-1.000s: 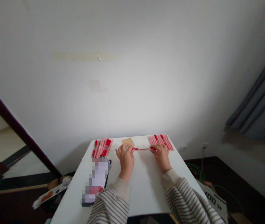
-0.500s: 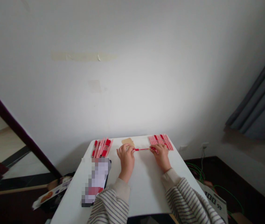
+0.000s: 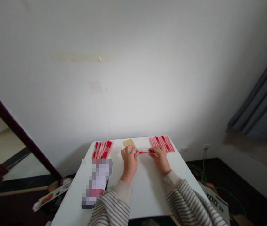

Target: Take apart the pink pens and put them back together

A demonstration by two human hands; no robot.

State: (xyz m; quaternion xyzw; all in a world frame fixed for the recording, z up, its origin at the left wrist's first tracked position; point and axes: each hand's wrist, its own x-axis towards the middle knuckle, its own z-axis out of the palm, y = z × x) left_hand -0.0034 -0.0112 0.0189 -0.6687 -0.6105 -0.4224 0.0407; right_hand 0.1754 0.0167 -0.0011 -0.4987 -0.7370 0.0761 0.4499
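Observation:
Over the middle of the white table [image 3: 145, 191], my left hand [image 3: 130, 160] pinches one end of a pen with a red grip section [image 3: 140, 152]. A thin stretch shows between that section and my right hand [image 3: 160, 158], which is closed on a short red pen part [image 3: 151, 151]. Whether the two parts join is too small to make out. Just beyond my right hand lies a neat row of pink pens [image 3: 163, 142], some with red parts. A looser pile of pink and red pens [image 3: 102, 149] is to the left.
A tan piece [image 3: 128, 142] lies behind my left hand. Near the left edge is a blurred-out flat object [image 3: 98, 182] with a dark border. The wall [image 3: 133, 103] rises behind the table. Green cables [image 3: 196, 171] lie on the floor at right.
My hands have come closer together, the left moving right and the right moving slightly left. The thin red stretch between them has become shorter.

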